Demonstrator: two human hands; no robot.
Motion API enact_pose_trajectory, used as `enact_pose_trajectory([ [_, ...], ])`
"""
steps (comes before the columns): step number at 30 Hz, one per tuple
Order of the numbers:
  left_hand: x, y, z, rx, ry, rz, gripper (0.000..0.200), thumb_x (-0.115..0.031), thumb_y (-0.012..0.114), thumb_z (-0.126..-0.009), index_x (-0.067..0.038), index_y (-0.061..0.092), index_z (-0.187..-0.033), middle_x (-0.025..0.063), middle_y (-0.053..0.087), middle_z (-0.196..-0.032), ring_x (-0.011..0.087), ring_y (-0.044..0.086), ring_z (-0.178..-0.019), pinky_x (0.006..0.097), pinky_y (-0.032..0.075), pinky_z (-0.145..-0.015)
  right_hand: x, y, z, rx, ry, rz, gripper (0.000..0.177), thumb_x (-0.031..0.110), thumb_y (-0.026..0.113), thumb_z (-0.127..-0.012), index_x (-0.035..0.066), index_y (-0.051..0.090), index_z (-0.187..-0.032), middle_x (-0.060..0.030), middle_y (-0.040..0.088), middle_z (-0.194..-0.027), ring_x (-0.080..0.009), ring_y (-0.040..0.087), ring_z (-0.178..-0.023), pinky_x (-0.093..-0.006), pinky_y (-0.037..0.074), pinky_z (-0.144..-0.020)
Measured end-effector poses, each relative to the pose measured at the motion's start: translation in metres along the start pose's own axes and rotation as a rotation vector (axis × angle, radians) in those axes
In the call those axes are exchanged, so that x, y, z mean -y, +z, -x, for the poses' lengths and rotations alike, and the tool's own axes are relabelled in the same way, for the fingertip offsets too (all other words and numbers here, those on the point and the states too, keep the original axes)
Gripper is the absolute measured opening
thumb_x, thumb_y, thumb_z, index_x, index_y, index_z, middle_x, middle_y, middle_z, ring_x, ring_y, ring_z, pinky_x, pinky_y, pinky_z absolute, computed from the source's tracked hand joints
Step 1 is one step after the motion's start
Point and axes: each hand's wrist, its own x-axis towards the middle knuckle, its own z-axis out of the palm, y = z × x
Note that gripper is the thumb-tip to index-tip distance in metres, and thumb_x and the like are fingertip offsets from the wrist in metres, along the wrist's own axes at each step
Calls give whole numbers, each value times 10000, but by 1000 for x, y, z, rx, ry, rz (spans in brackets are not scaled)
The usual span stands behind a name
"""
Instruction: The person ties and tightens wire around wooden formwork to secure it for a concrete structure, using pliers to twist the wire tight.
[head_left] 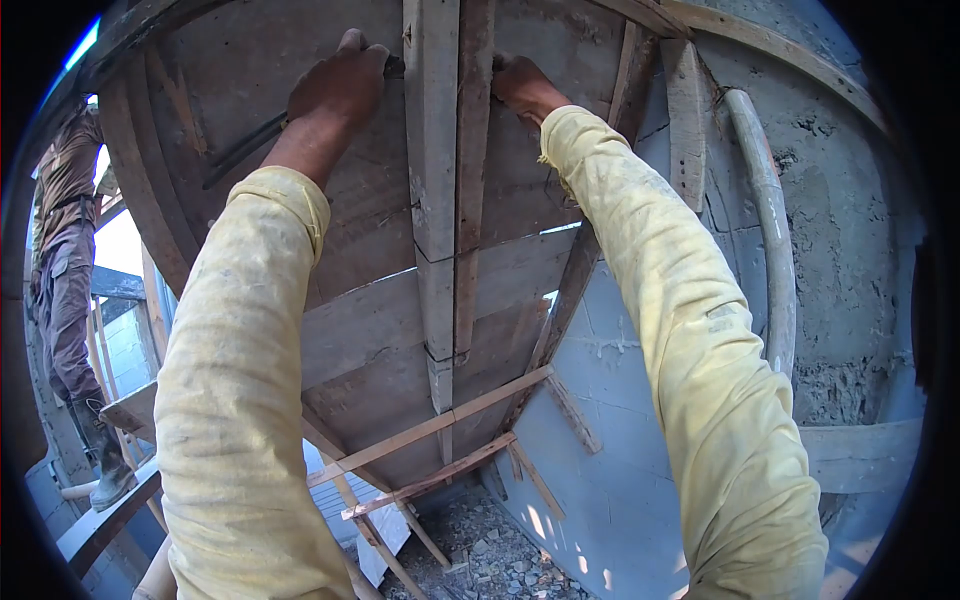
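Note:
Both arms, in dusty yellow sleeves, reach up to the underside of a wooden panel. My left hand is closed on a dark, thin bar. One end sticks out down and left behind the wrist, and a short dark end shows by the fingers. Two parallel timbers, a paler left one and a browner right one, run between my hands. My right hand is curled against the right timber's far side. Its fingertips are partly hidden there, and what they hold cannot be made out.
At far left another person in boots stands on a plank. A bamboo pole leans by the rough cement wall on the right. Thin wooden braces cross below, above rubble beside a block wall.

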Motion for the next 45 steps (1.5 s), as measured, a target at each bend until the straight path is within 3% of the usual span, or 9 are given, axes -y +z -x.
enact_pose_trajectory([
  [7,-9,-1,2,80,-26,49,275,-188,415,-962,-134,606,-1153,122,559,-1235,367,602,-1100,482,504,-899,7,-5,5,-13,-42,161,407,192,611,-897,-52,617,-1223,-174,673,-1169,-213,617,-1066,-296,452,-916],
  [8,-8,5,-1,86,-8,50,279,-183,400,-971,-121,608,-1147,135,576,-1219,360,609,-1097,478,511,-898,-16,-9,-21,-100,104,543,379,199,551,-907,-22,633,-1204,-160,710,-1026,-219,651,-902,-351,492,-809],
  [10,-9,13,-10,178,-155,108,314,-173,395,-973,-98,638,-1157,146,632,-1222,341,620,-1126,473,522,-908,-70,-6,-64,-120,118,303,351,206,562,-909,-85,635,-1091,-169,700,-874,-199,638,-744,-403,496,-663],
  [21,-17,-15,11,237,-276,309,293,-293,585,-909,-170,707,-1146,85,666,-1216,261,633,-1146,384,523,-935,-29,-27,-16,101,-54,132,399,155,539,-913,-26,553,-1269,-139,663,-1122,-202,641,-957,-331,498,-836],
  [30,2,-39,44,223,-369,312,287,-263,601,-874,-131,716,-1102,125,676,-1169,296,648,-1099,404,528,-912,-55,-100,33,-54,-450,1094,311,64,567,-816,7,617,-1117,-245,629,-1127,-394,614,-1048,-421,483,-898],
  [33,23,-40,54,299,-359,242,291,-243,566,-891,-85,712,-1087,162,663,-1181,334,639,-1103,422,519,-928,-51,-108,39,221,-185,984,269,77,581,-810,-10,655,-1054,-244,658,-1055,-379,646,-974,-420,497,-853],
  [35,59,-14,52,172,-153,232,295,-239,521,-844,-15,714,-832,247,673,-863,407,663,-831,475,524,-716,-31,-102,60,262,37,704,319,166,639,-803,-33,671,-1050,-237,692,-900,-337,686,-854,-416,513,-765],
  [38,76,-43,65,167,-158,166,269,-224,538,-835,-16,708,-843,236,670,-856,397,658,-837,474,510,-726,-28,-87,81,69,123,950,586,354,647,-830,-52,579,-1247,-279,594,-1244,-400,566,-1184,-433,456,-1008],
  [45,96,-72,90,180,-286,534,295,-276,597,-846,10,671,-847,183,623,-731,309,625,-697,420,437,-663,-40,-50,101,86,398,714,808,460,649,-870,25,340,-1476,-268,346,-1498,-425,351,-1383,-446,333,-1130],
])
